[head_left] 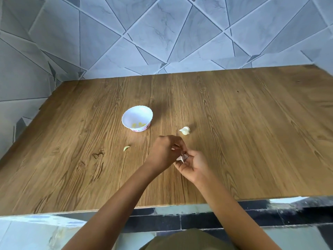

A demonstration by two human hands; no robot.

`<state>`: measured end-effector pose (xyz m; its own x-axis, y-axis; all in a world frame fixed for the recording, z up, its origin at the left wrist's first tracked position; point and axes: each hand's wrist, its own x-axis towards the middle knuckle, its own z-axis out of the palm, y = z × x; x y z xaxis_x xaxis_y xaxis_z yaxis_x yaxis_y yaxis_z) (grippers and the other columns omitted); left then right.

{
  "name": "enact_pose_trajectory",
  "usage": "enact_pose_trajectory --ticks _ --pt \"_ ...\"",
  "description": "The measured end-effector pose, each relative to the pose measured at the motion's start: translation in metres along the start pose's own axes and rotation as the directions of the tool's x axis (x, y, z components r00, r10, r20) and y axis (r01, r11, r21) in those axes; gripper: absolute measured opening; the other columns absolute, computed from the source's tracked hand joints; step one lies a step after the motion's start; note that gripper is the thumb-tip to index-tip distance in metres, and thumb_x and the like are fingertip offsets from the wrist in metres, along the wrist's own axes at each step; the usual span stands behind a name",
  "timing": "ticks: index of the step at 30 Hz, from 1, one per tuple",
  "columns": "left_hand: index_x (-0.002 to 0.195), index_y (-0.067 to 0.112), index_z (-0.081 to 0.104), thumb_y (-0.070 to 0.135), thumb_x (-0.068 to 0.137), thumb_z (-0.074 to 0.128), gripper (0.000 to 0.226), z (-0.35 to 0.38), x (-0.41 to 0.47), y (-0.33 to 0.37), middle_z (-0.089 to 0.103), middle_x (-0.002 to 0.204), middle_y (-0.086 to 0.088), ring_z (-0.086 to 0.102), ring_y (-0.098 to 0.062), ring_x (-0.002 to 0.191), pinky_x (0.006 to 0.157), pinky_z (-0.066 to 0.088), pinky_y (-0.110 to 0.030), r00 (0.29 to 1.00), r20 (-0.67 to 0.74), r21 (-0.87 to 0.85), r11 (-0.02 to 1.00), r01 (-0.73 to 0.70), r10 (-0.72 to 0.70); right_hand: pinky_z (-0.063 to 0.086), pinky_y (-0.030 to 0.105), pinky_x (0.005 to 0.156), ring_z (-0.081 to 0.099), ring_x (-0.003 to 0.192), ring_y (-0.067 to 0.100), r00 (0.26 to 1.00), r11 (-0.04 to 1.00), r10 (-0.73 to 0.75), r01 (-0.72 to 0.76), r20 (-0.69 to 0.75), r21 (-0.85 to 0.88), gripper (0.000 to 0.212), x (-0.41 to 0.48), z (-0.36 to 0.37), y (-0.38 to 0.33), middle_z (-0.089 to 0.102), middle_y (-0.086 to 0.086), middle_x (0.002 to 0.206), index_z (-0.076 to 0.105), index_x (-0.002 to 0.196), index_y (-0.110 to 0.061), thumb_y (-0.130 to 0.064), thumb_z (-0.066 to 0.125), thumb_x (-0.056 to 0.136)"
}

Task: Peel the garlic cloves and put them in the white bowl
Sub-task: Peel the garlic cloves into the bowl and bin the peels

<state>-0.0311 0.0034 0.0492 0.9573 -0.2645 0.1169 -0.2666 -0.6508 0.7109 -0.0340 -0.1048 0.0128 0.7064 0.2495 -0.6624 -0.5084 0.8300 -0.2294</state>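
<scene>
Together, left hand (165, 152) and right hand (194, 165) pinch one garlic clove (182, 158).

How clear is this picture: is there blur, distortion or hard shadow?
Head view: the left hand and right hand are slightly blurred, so the clove they pinch is hard to read; the bowl and bulb look sharper. Head view: the wide lens bends the table edges. Head view: soft light, only a faint shadow right of the bowl.
</scene>
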Motion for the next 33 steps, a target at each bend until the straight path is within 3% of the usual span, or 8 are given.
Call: enact_pose_trajectory --ticks 4,8,11,13,16,20,25,33 --pt "0.079 0.003 0.071 -0.015 0.073 0.056 0.024 -0.008 0.003 -0.007 0.072 0.077 -0.003 0.069 -0.012 0.074 0.070 0.054 -0.019 0.999 -0.027 -0.090 0.996 0.017 -0.019 0.058 0.033 0.062 0.062 0.075 0.025 0.998 0.999 0.038 -0.040 0.041 0.038 0.027 0.000 -0.002 -0.004 0.064 0.017 0.078 0.058 0.093 0.006 -0.012 0.040 0.098" --pt "0.083 0.008 0.072 -0.011 0.078 0.056 0.025 -0.015 0.005 -0.022 0.072 0.082 -0.003 0.066 -0.014 0.075 0.069 0.049 -0.016 0.986 -0.155 0.104 0.991 0.079 -0.062 0.057 0.036 0.061 0.061 0.079 0.026 0.998 0.996 0.035 -0.039 0.049 0.079 0.032 0.000 -0.005 -0.006 0.064 0.019 0.077 0.059 0.087 0.007 -0.013 0.038 0.099" --pt "0.097 0.009 0.073 -0.011 0.084 0.051 0.033 -0.014 0.003 -0.035 0.073 0.093 -0.003 0.066 -0.015 0.084 0.070 0.039 -0.009 0.994 -0.038 0.249 0.962 0.110 -0.104 0.057 0.034 0.061 0.061 0.080 0.025 0.999 0.995 -0.013 0.009 0.037 0.099 0.033 0.000 -0.008 -0.010 0.064 0.018 0.081 0.060 0.086 0.006 -0.013 0.038 0.099" --pt "0.105 0.009 0.071 -0.013 0.085 0.046 0.039 -0.011 -0.002 -0.041 0.071 0.104 -0.004 0.065 -0.016 0.093 0.075 0.040 -0.009 0.993 0.056 0.298 0.951 0.086 -0.108 0.057 0.034 0.062 0.062 0.081 0.024 0.999 0.995 -0.027 0.024 0.029 0.097 0.032 0.000 -0.009 -0.012 0.063 0.017 0.083 0.061 0.087 0.006 -0.013 0.038 0.099" --pt "0.102 0.006 0.072 -0.016 0.083 0.043 0.041 -0.009 -0.013 -0.050 0.070 0.105 -0.007 0.065 -0.019 0.095 0.084 0.050 -0.028 0.985 0.156 0.344 0.939 0.021 -0.080 0.058 0.033 0.062 0.062 0.082 0.023 0.999 0.996 -0.019 0.016 0.033 0.085 0.032 0.000 -0.008 -0.009 0.063 0.016 0.084 0.061 0.087 0.005 -0.013 0.038 0.099" --pt "0.099 0.007 0.073 -0.015 0.084 0.045 0.038 -0.010 -0.026 -0.054 0.070 0.101 -0.006 0.065 -0.015 0.089 0.079 0.050 -0.024 0.977 0.208 0.348 0.937 -0.038 -0.038 0.054 0.032 0.073 0.061 0.082 0.023 1.000 0.999 -0.008 0.008 0.011 0.053 0.032 0.001 -0.008 -0.002 0.062 0.015 0.085 0.061 0.087 0.004 -0.013 0.037 0.099" --pt "0.103 0.008 0.071 0.002 0.089 0.057 0.021 -0.013 -0.039 -0.048 0.068 0.102 -0.004 0.065 -0.014 0.089 0.080 0.051 -0.024 0.961 0.277 0.338 0.933 -0.120 0.023 0.051 0.031 0.072 0.061 0.082 0.022 1.000 1.000 -0.001 0.001 0.006 0.029 0.032 0.002 -0.005 0.002 0.063 0.015 0.086 0.061 0.088 0.003 -0.013 0.036 0.100" --pt "0.111 0.010 0.061 0.011 0.097 0.046 0.020 0.006 -0.046 -0.045 0.062 0.098 -0.005 0.063 -0.020 0.082 0.072 0.053 -0.032 0.958 0.285 0.630 0.759 -0.164 -0.029 0.050 0.030 0.071 0.060 0.079 0.021 1.000 1.000 -0.017 0.017 0.005 -0.002 0.032 0.003 -0.003 0.005 0.063 0.014 0.084 0.061 0.086 0.002 -0.013 0.036 0.099"
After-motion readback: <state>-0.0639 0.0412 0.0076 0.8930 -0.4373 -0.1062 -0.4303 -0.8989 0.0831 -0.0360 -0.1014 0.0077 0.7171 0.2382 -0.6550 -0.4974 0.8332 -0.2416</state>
